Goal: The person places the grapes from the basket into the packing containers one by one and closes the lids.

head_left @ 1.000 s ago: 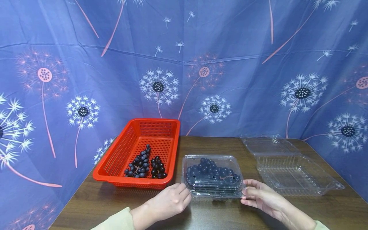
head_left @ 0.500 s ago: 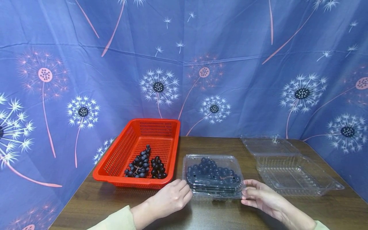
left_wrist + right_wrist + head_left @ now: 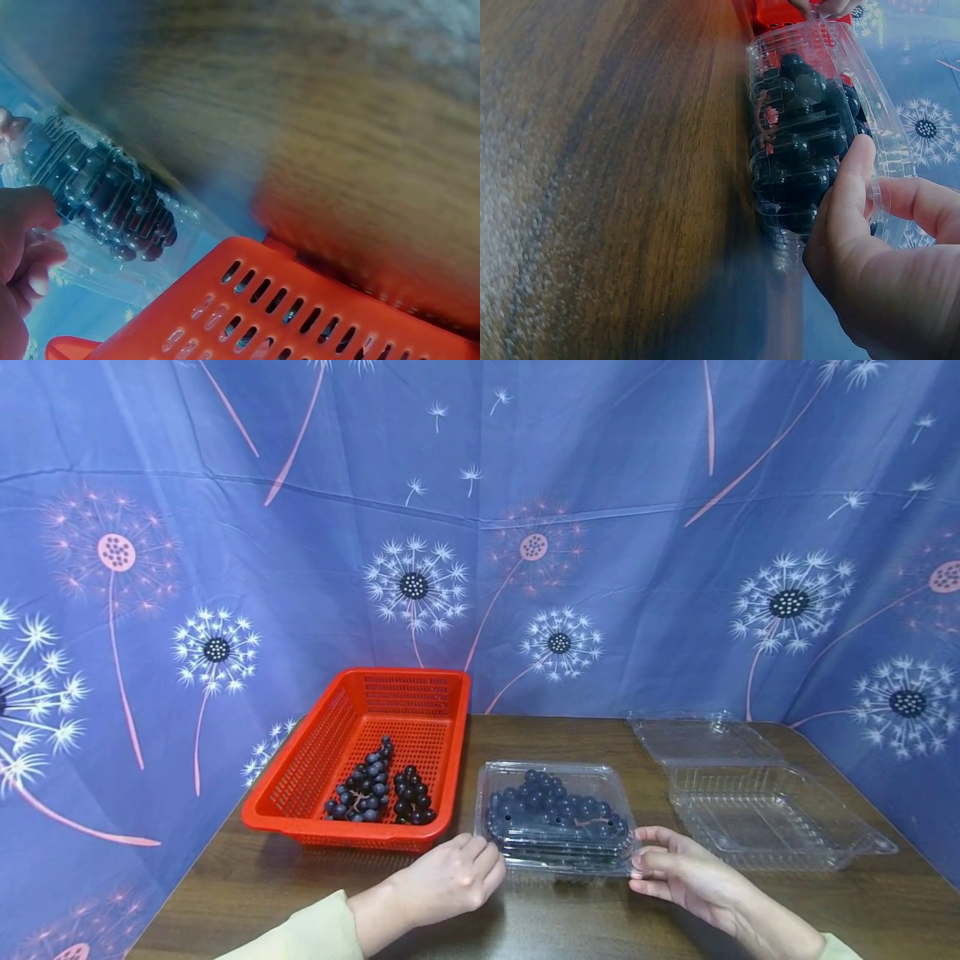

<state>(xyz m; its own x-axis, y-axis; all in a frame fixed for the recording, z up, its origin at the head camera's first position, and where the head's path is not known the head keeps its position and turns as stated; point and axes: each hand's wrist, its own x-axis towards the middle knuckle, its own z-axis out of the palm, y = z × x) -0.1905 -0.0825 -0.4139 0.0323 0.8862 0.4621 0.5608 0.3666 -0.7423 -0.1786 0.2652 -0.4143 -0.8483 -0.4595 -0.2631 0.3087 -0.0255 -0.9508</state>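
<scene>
A clear plastic clamshell box (image 3: pixel 557 818) with dark grapes (image 3: pixel 542 795) inside sits on the table, its lid down over the fruit. My left hand (image 3: pixel 456 875) pinches the rim at its near left corner, fingers curled. At the near right corner, my right hand (image 3: pixel 688 878) holds the rim between thumb and fingers. The right wrist view shows the thumb on the rim of the box (image 3: pixel 799 150), grapes pressed close behind the plastic. In the left wrist view the curled left fingers (image 3: pixel 37 262) are beside the box; their exact contact is hard to make out.
A red plastic basket (image 3: pixel 459 752) stands at left, close to the left hand, with two dark grape bunches (image 3: pixel 364 789) (image 3: pixel 412 797) inside. To the right lies a second clear clamshell (image 3: pixel 772 818), lid folded back. A patterned blue cloth (image 3: pixel 645 527) hangs behind the wooden table (image 3: pixel 570 927).
My left hand has shifted very slightly to the right along the box's near left corner. The right hand, the box and the grapes look almost unmoved.
</scene>
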